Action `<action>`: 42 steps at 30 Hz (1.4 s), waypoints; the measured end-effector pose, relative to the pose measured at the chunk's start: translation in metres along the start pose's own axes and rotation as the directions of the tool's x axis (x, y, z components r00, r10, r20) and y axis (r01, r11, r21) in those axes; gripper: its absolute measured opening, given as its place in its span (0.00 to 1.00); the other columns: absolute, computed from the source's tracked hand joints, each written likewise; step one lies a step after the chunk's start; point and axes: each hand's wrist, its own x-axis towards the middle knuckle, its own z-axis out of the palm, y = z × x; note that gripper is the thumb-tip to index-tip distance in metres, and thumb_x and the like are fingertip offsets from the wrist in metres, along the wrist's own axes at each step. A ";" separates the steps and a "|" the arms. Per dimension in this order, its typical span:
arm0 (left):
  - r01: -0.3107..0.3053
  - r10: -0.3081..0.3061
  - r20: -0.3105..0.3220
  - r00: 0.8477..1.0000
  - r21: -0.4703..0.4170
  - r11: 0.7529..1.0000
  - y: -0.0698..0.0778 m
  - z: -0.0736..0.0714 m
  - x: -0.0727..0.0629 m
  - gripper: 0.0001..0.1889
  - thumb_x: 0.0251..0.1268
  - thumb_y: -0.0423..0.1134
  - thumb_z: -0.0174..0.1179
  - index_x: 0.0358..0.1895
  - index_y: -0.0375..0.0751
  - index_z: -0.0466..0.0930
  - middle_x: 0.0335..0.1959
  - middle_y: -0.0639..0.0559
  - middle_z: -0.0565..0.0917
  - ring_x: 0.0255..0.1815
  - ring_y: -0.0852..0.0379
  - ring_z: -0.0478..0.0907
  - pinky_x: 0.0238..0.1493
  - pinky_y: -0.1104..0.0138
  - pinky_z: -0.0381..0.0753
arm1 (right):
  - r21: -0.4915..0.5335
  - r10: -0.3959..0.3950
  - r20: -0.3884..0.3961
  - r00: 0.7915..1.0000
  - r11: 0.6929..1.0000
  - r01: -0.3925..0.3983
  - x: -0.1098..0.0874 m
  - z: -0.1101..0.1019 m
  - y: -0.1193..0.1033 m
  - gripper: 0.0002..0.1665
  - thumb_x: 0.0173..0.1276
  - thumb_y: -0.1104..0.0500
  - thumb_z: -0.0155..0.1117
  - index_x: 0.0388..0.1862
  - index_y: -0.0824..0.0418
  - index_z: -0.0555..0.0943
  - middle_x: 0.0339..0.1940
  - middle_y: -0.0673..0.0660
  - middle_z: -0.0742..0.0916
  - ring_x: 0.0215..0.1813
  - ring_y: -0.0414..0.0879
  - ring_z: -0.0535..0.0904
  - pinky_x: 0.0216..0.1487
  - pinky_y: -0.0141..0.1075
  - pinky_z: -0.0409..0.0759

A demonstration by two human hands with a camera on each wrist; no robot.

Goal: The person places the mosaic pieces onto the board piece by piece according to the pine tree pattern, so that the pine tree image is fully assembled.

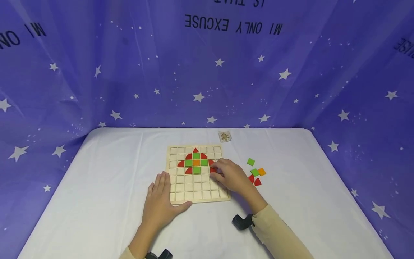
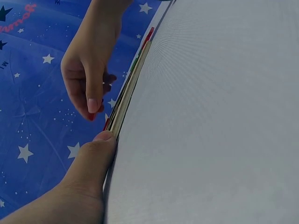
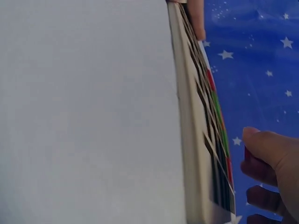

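Observation:
A square wooden grid board (image 1: 198, 187) lies on the table. In its upper half, red curved tiles, a red triangle (image 1: 195, 150), green squares (image 1: 196, 156) and an orange square (image 1: 196, 163) form a pattern. My left hand (image 1: 160, 205) rests at the board's lower left corner, fingers straight along the left side, thumb at the front edge. Over the board's right side, my right hand (image 1: 233, 177) pinches a red quarter-circle tile (image 3: 248, 153) between thumb and forefinger. The right wrist view shows this tile held just above the board, partly hidden by the fingers.
Loose tiles lie right of the board: a green square (image 1: 251, 162), another green square (image 1: 254, 172) touching an orange square (image 1: 262, 171), and two red quarter-circles (image 1: 257, 182). A small patterned card (image 1: 224, 136) lies behind the board. A starry purple curtain (image 1: 181, 79) surrounds the white table (image 1: 97, 201).

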 end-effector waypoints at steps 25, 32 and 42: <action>-0.029 0.030 -0.013 0.999 0.040 0.999 0.000 -0.016 0.021 0.70 0.44 0.84 0.55 0.80 0.34 0.43 0.82 0.40 0.47 0.83 0.43 0.41 0.79 0.46 0.48 | -0.065 -0.078 -0.092 0.993 0.995 0.072 0.032 0.008 -0.012 0.17 0.66 0.49 0.70 0.51 0.52 0.86 0.45 0.49 0.86 0.47 0.44 0.82 0.48 0.40 0.84; -0.028 0.029 -0.020 0.999 0.042 0.999 -0.004 -0.020 0.021 0.70 0.44 0.84 0.55 0.79 0.33 0.44 0.82 0.40 0.47 0.83 0.43 0.41 0.79 0.45 0.48 | -0.013 -0.064 -0.110 0.992 0.998 0.063 0.039 0.013 -0.015 0.16 0.65 0.50 0.71 0.50 0.51 0.87 0.42 0.47 0.86 0.43 0.42 0.81 0.44 0.37 0.83; 0.020 -0.020 -0.007 1.000 0.028 0.999 0.001 0.003 -0.003 0.70 0.42 0.86 0.54 0.80 0.34 0.45 0.82 0.41 0.48 0.83 0.43 0.43 0.79 0.46 0.50 | 0.096 0.009 -0.041 0.999 0.995 -0.005 0.019 0.029 -0.010 0.14 0.64 0.50 0.72 0.48 0.50 0.89 0.38 0.44 0.84 0.35 0.36 0.75 0.37 0.31 0.76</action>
